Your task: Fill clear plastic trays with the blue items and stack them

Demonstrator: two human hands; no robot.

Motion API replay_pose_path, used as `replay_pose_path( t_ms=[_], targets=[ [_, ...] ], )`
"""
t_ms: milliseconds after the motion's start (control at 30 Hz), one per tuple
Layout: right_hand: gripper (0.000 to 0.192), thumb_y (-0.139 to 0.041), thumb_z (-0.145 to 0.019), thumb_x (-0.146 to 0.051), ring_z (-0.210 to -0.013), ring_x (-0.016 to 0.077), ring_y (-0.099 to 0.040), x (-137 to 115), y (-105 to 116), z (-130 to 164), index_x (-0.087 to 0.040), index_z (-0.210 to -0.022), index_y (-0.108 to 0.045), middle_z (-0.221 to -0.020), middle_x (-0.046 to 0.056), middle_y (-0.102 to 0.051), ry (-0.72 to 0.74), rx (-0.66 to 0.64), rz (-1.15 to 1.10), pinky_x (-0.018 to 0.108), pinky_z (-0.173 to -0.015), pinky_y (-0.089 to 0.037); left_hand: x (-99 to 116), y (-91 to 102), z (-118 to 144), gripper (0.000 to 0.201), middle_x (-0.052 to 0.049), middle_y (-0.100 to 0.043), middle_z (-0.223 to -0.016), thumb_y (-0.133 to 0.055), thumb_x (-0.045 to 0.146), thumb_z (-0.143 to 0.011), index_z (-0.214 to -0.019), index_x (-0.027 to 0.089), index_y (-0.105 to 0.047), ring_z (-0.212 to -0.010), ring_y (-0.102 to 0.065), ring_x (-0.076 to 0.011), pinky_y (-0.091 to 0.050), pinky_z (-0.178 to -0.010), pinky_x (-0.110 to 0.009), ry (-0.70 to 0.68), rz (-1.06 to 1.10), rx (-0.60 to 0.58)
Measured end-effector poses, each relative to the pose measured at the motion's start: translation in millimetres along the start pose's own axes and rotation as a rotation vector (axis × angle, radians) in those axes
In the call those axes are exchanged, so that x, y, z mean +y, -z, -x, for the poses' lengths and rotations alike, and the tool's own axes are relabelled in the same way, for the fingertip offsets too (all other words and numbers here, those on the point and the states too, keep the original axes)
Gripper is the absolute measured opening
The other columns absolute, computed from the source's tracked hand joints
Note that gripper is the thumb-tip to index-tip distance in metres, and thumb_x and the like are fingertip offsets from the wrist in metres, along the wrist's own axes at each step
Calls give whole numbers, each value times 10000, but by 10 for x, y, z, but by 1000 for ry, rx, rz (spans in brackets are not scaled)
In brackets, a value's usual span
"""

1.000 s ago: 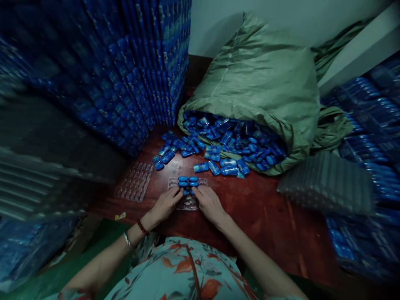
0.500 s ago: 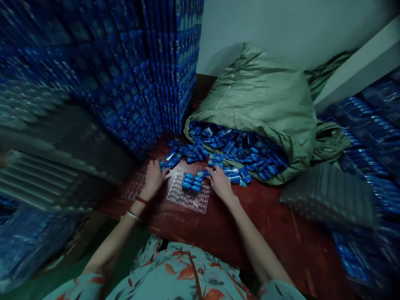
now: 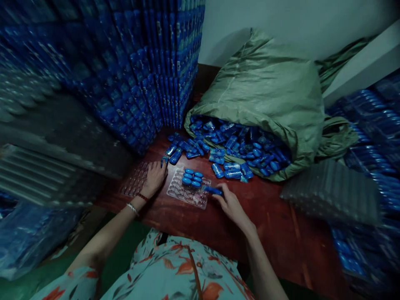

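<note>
A clear plastic tray with rows of moulded pockets lies on the reddish-brown table in front of me. Several glossy blue oval packets sit in its upper middle pockets. To the right of the tray, my right hand pinches one blue packet that reaches over the tray's edge. My left hand is left of the tray, its fingertips closed on another small blue packet. A second clear tray lies partly under and beside that hand.
A green woven sack lies open behind, spilling blue packets onto the table. Tall stacks of packed blue trays stand at the back left. Stacked clear trays are on the right, and more on the left.
My right hand has moved toward me and slightly right, drawing a blue packet from the loose ones to the tray's right edge. My left hand stays left of the tray.
</note>
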State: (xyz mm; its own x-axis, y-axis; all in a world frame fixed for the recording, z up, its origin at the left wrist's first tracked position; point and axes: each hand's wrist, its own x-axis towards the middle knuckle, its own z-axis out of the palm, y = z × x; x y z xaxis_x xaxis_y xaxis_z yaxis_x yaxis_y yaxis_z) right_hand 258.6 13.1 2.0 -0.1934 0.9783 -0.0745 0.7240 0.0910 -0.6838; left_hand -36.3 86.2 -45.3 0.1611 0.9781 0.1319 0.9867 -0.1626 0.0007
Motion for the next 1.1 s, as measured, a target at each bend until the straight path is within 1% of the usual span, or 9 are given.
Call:
replay_pose_path(
  t_ms=[67,200,333,433,533,700,800,1000,1100],
  targets=[
    [196,-458,-882,-329,-778,187,-621,-77,-67,99,-209,-1014,-539,-896,43,-653,47,12,-41,284,-686,-483,-7,9,-56,332,-166,-603,-991,-347,202,-903,-1156,104,-539,-993,-506,-285,-303,-962,-463,4,-12,30],
    [274,-402,-892,-186,-947,192,-600,-273,-282,54,-199,-1146,-504,-1058,83,-618,106,113,70,294,-785,-478,-22,109,-85,291,-109,-624,-937,-310,127,-899,-1043,160,-561,-986,-511,-268,-223,-1018,-533,72,56,122],
    [368,-362,-831,-13,-920,193,-578,-435,-321,-39,-202,-1091,-542,-1018,90,-590,160,-94,421,275,-744,-462,-21,269,230,299,-101,-597,-1006,-326,117,-890,-1134,161,-493,-972,-549,-236,-377,-950,-463,115,339,198],
    [346,-368,-840,-7,-915,193,-564,-549,-220,-104,-209,-1051,-553,-1011,85,-574,257,-233,543,281,-761,-447,85,366,596,332,-98,-563,-1066,-347,112,-877,-1179,185,-464,-987,-567,-203,-478,-851,-351,-10,544,168],
    [294,-386,-872,-49,-909,188,-572,-655,-116,-191,-223,-1051,-542,-1021,69,-562,335,-354,546,283,-748,-439,255,358,857,398,-93,-567,-1097,-345,75,-865,-1228,205,-445,-1021,-566,-196,-488,-865,-343,-188,568,112],
    [274,-358,-915,-104,-825,155,-597,-737,-47,-261,-236,-1087,-526,-1032,56,-563,368,-469,546,268,-708,-429,401,228,914,375,-106,-612,-1048,-392,100,-883,-1254,154,-417,-958,-588,-204,-505,-839,-365,-292,514,136],
    [275,-356,-914,-95,-845,161,-603,-759,-65,-234,-217,-1088,-531,-1041,68,-573,387,-459,549,276,-732,-437,423,270,852,332,-111,-608,-1066,-362,101,-899,-1214,158,-452,-968,-578,-205,-495,-861,-383,-355,457,73],
    [268,-393,-885,-79,-812,182,-620,-810,-234,-177,-170,-1076,-558,-1045,109,-589,378,-403,629,294,-691,-474,531,478,685,244,-103,-597,-1021,-404,64,-874,-1067,146,-529,-967,-550,-208,-481,-871,-363,-707,307,-142],
    [347,-415,-897,-120,-769,163,-629,-677,-313,-93,-200,-1223,-501,-1017,94,-611,382,-301,597,256,-640,-469,529,476,637,212,-104,-597,-993,-426,67,-869,-1035,136,-539,-938,-553,-213,-487,-849,-360,-744,221,-146]
  ],
)
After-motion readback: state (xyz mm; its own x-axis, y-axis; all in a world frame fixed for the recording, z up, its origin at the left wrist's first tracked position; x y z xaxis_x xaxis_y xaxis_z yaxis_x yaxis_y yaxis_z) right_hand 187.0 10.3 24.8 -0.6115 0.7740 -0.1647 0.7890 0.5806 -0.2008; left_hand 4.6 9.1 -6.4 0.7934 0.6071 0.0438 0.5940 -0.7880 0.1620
